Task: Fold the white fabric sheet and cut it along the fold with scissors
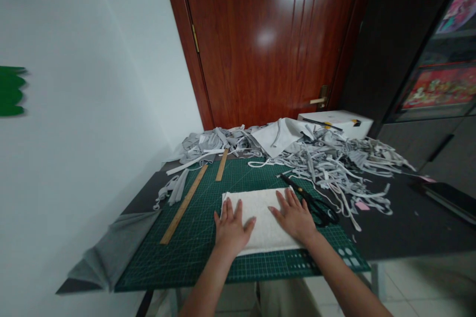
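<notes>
A white rectangular piece of cloth [260,223] lies flat near the front of a green cutting mat [197,252]. On its left part rests my left hand [232,228], fingers spread and palm down. My right hand [293,215] presses on the upper right part, its fingers stretched out as well. Neither hand grips anything. Black-handled scissors [320,208] lie just to the right of the cloth, close to my right hand, with the blades pointing up and left.
Two wooden rulers [186,203] lie on the mat's left side. Grey fabric [119,242] drapes over the left table edge. Grey and white fabric strips [334,158] pile up at the back and right, before a white box [345,121]. A dark flat object [451,198] lies far right.
</notes>
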{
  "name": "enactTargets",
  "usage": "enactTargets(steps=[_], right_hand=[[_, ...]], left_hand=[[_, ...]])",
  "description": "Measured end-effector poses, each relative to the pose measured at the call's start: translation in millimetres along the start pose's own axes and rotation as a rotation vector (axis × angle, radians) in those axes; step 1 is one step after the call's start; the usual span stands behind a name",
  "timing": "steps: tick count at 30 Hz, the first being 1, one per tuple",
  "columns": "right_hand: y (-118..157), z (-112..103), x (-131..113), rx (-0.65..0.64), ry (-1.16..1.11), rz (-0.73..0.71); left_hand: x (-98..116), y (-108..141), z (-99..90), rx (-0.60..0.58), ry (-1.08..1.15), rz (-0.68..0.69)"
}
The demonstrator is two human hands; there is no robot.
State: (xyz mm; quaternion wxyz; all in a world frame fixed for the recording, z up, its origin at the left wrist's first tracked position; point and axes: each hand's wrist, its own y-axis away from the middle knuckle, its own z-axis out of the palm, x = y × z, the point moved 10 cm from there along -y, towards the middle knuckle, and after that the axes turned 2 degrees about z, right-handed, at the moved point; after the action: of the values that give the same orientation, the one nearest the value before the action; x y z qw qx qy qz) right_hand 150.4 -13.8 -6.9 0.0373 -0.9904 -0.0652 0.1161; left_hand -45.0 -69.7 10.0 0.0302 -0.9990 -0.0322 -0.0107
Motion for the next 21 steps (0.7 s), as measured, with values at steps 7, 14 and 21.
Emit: enactTargets(steps=[7,14,21], right_hand=[[1.7,-5.3,1.6,0.009,-0.008,0.006],[-0.5,-4.3,-0.3,-0.004,0.017,-0.018],[-2.7,-4.8,6.5,-0.029,0.065,-0.218]], left_hand=[[8.7,-10.3,-14.5,-0.069,-0.082,-0.034],[115.4,-39.9,-22.8,0.036,0.05,0.358],[131.5,-31.2,11.5,0.064,0.117,0.503]])
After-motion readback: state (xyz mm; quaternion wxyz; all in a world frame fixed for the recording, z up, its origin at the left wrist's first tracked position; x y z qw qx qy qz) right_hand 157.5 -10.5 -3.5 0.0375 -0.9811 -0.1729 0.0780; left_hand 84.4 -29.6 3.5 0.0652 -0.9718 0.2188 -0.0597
